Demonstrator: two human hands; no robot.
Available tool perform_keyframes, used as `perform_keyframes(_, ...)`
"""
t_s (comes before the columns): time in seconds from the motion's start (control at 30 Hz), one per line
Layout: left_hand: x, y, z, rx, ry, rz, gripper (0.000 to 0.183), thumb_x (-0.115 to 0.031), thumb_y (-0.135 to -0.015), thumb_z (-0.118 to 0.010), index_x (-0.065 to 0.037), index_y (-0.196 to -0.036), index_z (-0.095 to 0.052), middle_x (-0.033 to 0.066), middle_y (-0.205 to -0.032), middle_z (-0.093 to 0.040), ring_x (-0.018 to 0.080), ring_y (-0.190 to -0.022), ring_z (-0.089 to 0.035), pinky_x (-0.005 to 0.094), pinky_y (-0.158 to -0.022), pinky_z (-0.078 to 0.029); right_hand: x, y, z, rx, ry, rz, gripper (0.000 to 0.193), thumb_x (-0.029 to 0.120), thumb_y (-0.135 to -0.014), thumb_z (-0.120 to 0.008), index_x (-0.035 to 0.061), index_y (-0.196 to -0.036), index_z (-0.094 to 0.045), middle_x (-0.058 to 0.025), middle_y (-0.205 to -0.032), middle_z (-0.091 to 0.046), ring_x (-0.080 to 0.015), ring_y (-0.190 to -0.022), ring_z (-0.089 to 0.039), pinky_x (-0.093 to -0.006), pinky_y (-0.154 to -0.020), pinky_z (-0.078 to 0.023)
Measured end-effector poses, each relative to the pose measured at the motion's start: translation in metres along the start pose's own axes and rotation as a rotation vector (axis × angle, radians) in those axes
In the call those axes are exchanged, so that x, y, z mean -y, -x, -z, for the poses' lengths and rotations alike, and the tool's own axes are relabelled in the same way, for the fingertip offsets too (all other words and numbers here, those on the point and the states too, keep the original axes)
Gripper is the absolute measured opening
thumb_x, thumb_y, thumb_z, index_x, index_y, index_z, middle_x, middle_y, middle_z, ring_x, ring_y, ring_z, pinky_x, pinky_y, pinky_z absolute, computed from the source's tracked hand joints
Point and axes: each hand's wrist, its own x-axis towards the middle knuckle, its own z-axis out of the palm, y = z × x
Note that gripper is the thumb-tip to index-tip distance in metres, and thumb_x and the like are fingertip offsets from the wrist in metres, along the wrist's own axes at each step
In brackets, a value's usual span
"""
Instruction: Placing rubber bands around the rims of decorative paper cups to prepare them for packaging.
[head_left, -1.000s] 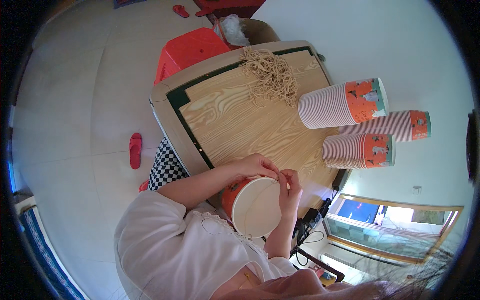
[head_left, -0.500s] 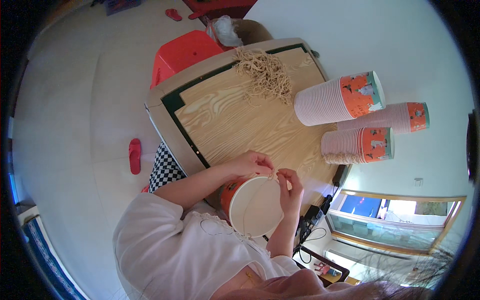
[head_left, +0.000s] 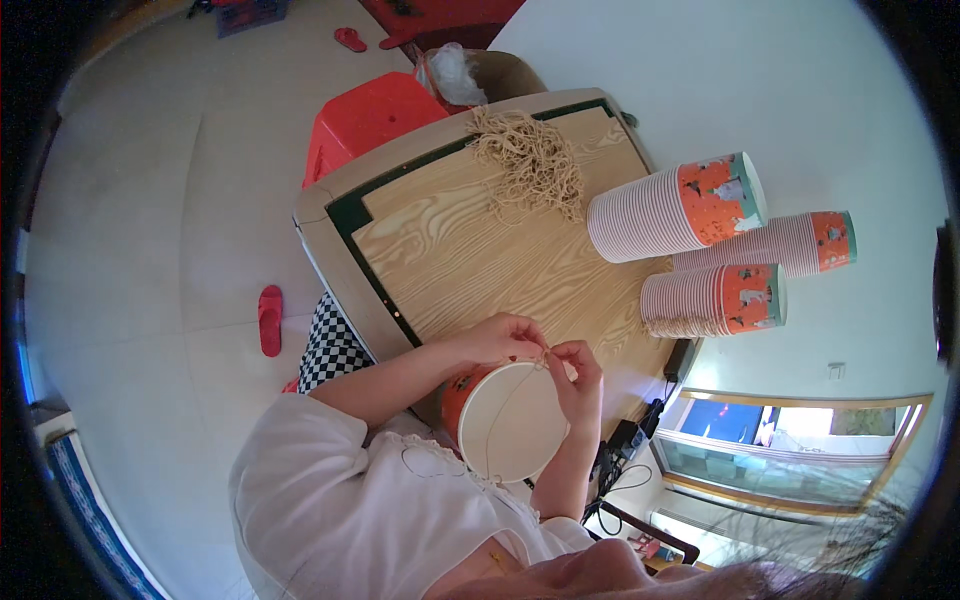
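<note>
My left hand (head_left: 508, 338) and right hand (head_left: 577, 375) seemed, tiny as the fingertips looked, to pinch a thin cord (head_left: 499, 416) between them; the orange bucket (head_left: 456, 408) sat just beside both.

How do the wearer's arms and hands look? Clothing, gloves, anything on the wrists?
Left hand and right hand bare, no gloves. Left forearm and right forearm uncovered. Loose, plain white short sleeve on the left, matching the white top. No watch, bracelet or cables visible on the wrists; rings too small to tell.
</note>
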Motion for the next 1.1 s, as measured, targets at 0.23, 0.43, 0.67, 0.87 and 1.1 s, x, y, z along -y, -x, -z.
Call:
perform_keyframes(0.23,0.002,0.004,-0.001,-0.072,0.152,0.005,0.011,-0.013,-0.087,-0.058,-0.005,-0.094,-0.058,0.0013,-0.083,-0.061,0.0097,-0.074,-0.056,0.0235,-0.066,-0.046,-0.004,0.003,0.0,-0.032,0.052,-0.015,0.008,0.005,-0.081,-0.063,0.0032,-0.087,-0.059,-0.0029,-0.079,-0.061,-0.0111,-0.077,-0.059,-0.0246,-0.057,-0.045)
perform_keyframes(0.43,0.003,0.001,0.001,-0.059,0.156,0.005,0.011,-0.016,-0.087,-0.058,-0.006,-0.092,-0.056,0.0014,-0.081,-0.06,0.0101,-0.071,-0.056,0.0232,-0.063,-0.045,0.003,0.006,-0.003,-0.071,0.036,0.004,0.008,0.005,-0.081,-0.063,0.0017,-0.087,-0.058,-0.0047,-0.078,-0.061,-0.0128,-0.077,-0.059,-0.0254,-0.063,-0.047)
perform_keyframes(0.67,0.0,0.003,-0.003,-0.085,0.174,-0.004,0.009,-0.015,-0.087,-0.059,-0.007,-0.091,-0.056,0.0002,-0.079,-0.059,0.0095,-0.071,-0.056,0.0223,-0.063,-0.045,0.007,0.006,-0.009,-0.01,0.024,0.002,0.011,0.002,-0.08,-0.063,0.0009,-0.089,-0.057,-0.0071,-0.08,-0.062,-0.0145,-0.078,-0.06,-0.0269,-0.069,-0.048)
perform_keyframes(0.87,-0.001,0.003,-0.002,-0.074,0.199,-0.036,0.009,-0.014,-0.087,-0.059,-0.006,-0.091,-0.055,-0.0002,-0.078,-0.058,0.0088,-0.07,-0.055,0.0222,-0.061,-0.045,-0.001,0.006,-0.011,-0.011,-0.056,0.016,0.01,-0.002,-0.08,-0.062,-0.0001,-0.088,-0.057,-0.0073,-0.081,-0.062,-0.0148,-0.078,-0.061,-0.0269,-0.072,-0.048)
perform_keyframes(1.1,-0.004,0.004,-0.003,-0.081,0.246,-0.024,0.009,-0.013,-0.087,-0.059,-0.006,-0.09,-0.055,0.0014,-0.076,-0.059,0.0096,-0.068,-0.055,0.0229,-0.061,-0.045,-0.002,0.006,-0.01,0.008,-0.088,0.033,0.01,-0.003,-0.08,-0.06,-0.0004,-0.089,-0.057,-0.0069,-0.082,-0.061,-0.0145,-0.078,-0.06,-0.0268,-0.072,-0.048)
